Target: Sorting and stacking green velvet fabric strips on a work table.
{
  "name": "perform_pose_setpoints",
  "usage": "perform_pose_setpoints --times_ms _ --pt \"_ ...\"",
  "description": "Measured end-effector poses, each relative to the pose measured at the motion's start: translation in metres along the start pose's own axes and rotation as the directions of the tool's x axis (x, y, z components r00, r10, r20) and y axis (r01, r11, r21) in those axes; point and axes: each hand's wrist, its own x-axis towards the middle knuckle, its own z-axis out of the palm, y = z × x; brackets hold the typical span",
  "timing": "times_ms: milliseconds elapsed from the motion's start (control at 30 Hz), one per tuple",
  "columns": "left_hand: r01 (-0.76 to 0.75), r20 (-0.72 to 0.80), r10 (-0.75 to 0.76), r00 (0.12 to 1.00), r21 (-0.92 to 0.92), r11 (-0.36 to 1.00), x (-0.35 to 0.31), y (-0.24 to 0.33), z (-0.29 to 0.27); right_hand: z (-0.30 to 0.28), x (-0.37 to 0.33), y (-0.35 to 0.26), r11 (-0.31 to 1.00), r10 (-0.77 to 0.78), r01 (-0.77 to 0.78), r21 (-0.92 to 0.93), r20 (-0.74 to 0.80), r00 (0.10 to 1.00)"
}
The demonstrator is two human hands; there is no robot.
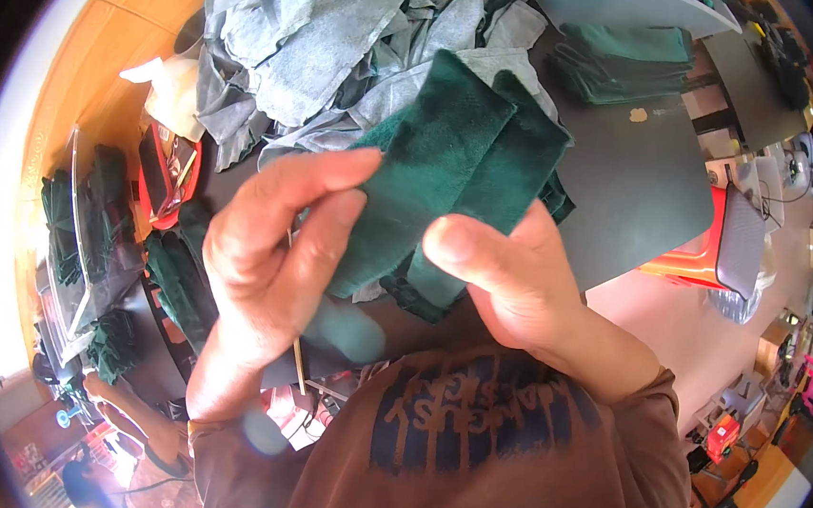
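Dark green plush fabric pieces (442, 161) are held up in front of my chest, partly overlapping, with one folded edge running down the middle. My right hand (533, 288) grips them from the lower right, thumb on top and the other fingers hidden behind the cloth. At the left edge, my left hand (269, 238) has thumb and forefinger closed on the cloth. Behind the held fabric, a large heap of grey-green cloth pieces (318, 46) lies on the dark table (622, 185).
Folded green cloths (622, 66) are stacked at the far right of the table. A red container (166, 178) with tools and more green cloth (180, 274) lie on the left. An orange-red stool (698, 248) stands to the right. Another person's arm (140, 419) shows at lower left.
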Motion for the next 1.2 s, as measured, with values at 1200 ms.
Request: perform_pose_setpoints --times_ms 1200 --pt "-0.208 0.202 0.114 0.973 0.540 0.815 0.023 -0.051 0.042 -0.024 -0.020 -0.015 0.977 0.080 -0.021 0.212 -0.273 0.959"
